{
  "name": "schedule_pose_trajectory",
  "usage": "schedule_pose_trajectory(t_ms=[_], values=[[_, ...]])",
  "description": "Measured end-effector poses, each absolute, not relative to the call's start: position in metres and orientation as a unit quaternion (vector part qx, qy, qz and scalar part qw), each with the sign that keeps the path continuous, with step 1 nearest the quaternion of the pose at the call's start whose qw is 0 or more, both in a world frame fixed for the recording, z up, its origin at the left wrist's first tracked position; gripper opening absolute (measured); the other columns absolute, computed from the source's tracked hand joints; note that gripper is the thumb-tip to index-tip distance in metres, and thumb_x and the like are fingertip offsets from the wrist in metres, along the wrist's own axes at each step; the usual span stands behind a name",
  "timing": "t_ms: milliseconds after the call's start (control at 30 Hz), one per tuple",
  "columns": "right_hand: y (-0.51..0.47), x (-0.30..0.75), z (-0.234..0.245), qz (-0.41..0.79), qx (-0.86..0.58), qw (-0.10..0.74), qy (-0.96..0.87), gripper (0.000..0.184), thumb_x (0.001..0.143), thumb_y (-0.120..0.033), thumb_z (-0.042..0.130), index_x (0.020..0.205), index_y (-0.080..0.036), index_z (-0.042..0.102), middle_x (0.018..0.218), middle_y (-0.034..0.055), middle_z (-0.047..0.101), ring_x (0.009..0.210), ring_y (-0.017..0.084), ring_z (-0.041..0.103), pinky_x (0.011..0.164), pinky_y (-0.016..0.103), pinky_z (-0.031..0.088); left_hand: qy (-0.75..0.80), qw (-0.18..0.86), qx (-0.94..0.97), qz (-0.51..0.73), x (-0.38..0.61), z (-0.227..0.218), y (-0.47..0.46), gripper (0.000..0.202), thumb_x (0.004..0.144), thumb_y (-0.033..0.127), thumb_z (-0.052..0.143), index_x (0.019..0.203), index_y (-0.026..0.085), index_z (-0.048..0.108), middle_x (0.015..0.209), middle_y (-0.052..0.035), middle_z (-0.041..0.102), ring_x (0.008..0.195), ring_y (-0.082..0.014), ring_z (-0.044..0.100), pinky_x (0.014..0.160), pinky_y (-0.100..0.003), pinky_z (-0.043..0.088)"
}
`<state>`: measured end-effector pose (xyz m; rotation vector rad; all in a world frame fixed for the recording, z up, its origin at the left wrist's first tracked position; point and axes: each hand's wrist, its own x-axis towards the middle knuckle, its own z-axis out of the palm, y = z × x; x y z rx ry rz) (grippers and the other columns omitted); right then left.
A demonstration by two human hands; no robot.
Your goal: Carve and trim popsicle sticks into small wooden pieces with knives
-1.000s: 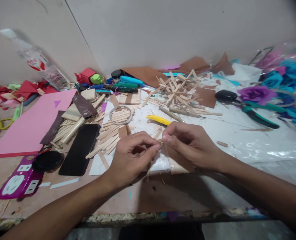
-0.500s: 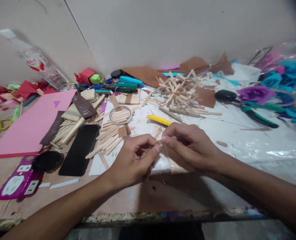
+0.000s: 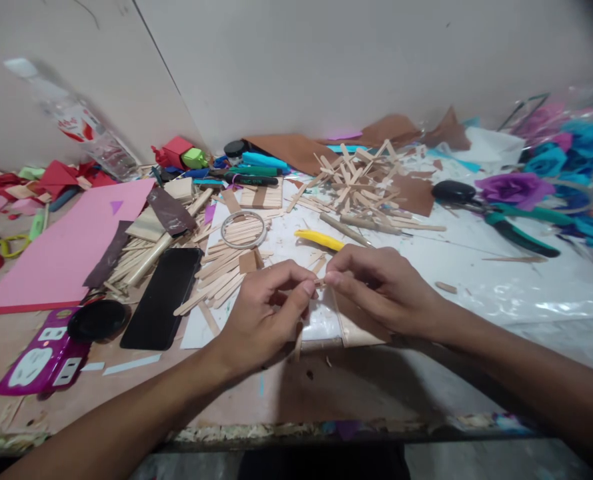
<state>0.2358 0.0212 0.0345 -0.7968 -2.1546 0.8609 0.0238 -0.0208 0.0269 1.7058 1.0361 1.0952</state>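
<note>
My left hand point(image 3: 269, 317) and my right hand point(image 3: 389, 290) meet low over the near edge of the white sheet. Both are closed in a pinch, fingertips almost touching, on a small piece of wooden craft stick point(image 3: 319, 283); most of it is hidden by the fingers. Beneath my right hand lies a flat tan and brown piece point(image 3: 363, 327). Just beyond the fingers is a yellow-handled tool point(image 3: 319, 239). Left of my left hand, loose craft sticks point(image 3: 221, 280) are fanned out, with a roll of tape point(image 3: 243, 230) on top.
A black phone point(image 3: 161, 300) and a purple power strip point(image 3: 41, 360) lie at left, near a pink sheet point(image 3: 66, 247). Farther back is a heap of craft sticks point(image 3: 356, 177). Green-handled pliers point(image 3: 521, 233) and paper flowers point(image 3: 513, 190) are at right. A plastic bottle point(image 3: 83, 127) leans behind.
Both hands stay together in a pinch. The left thumb and fingers have shifted slightly, showing a little more of the small wooden piece. The view has moved a touch.
</note>
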Motion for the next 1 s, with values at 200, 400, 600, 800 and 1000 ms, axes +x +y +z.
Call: schedule_pose_trajectory(t_ms=[200, 400, 600, 800, 1000], values=[[0.019, 0.235, 0.036, 0.248, -0.254, 0.356, -0.864, 0.015, 0.101, -0.020, 0.059, 0.088, -0.015, 0.065, 0.066, -0.0041, 0.059, 0.056, 0.008, 0.049, 0.055, 0.020, 0.038, 0.434, 0.433, 0.679, 0.404, 0.022, 0.027, -0.021, 0.018, 0.101, 0.023, 0.056, 0.086, 0.017, 0.064, 0.069, 0.0017, 0.062, 0.058, -0.0089, 0.057, 0.053, -0.020, 0.046], [0.016, 0.233, 0.036, 0.184, -0.248, 0.350, -0.884, 0.011, 0.100, -0.016, 0.060, 0.091, -0.014, 0.066, 0.070, -0.0011, 0.064, 0.058, 0.010, 0.053, 0.059, 0.020, 0.040, 0.408, 0.357, 0.749, 0.381, 0.018, 0.030, -0.017, 0.016, 0.097, 0.014, 0.055, 0.083, 0.017, 0.062, 0.069, 0.0034, 0.058, 0.058, -0.0077, 0.051, 0.053, -0.020, 0.039], [0.014, 0.232, 0.034, 0.163, -0.241, 0.342, -0.893, 0.013, 0.102, -0.019, 0.057, 0.093, -0.014, 0.065, 0.076, 0.0016, 0.069, 0.064, 0.012, 0.058, 0.063, 0.022, 0.042, 0.382, 0.263, 0.811, 0.357, 0.014, 0.032, -0.014, 0.015, 0.094, 0.008, 0.054, 0.083, 0.017, 0.059, 0.067, 0.0052, 0.051, 0.059, -0.0071, 0.046, 0.058, -0.022, 0.035], [0.011, 0.229, 0.036, 0.238, -0.250, 0.351, -0.870, 0.013, 0.101, -0.018, 0.059, 0.090, -0.016, 0.065, 0.071, -0.0026, 0.066, 0.060, 0.009, 0.057, 0.061, 0.018, 0.041, 0.370, 0.317, 0.795, 0.361, 0.012, 0.031, -0.017, 0.018, 0.100, 0.018, 0.053, 0.083, 0.018, 0.057, 0.068, 0.0045, 0.057, 0.061, -0.0080, 0.050, 0.059, -0.022, 0.037], [0.009, 0.229, 0.032, 0.303, -0.267, 0.349, -0.846, 0.016, 0.102, -0.025, 0.059, 0.090, -0.017, 0.066, 0.069, -0.0042, 0.063, 0.059, 0.008, 0.054, 0.059, 0.018, 0.040, 0.388, 0.326, 0.776, 0.375, 0.014, 0.031, -0.020, 0.019, 0.097, 0.017, 0.054, 0.078, 0.018, 0.057, 0.066, 0.0052, 0.055, 0.060, -0.0075, 0.049, 0.060, -0.022, 0.037]])
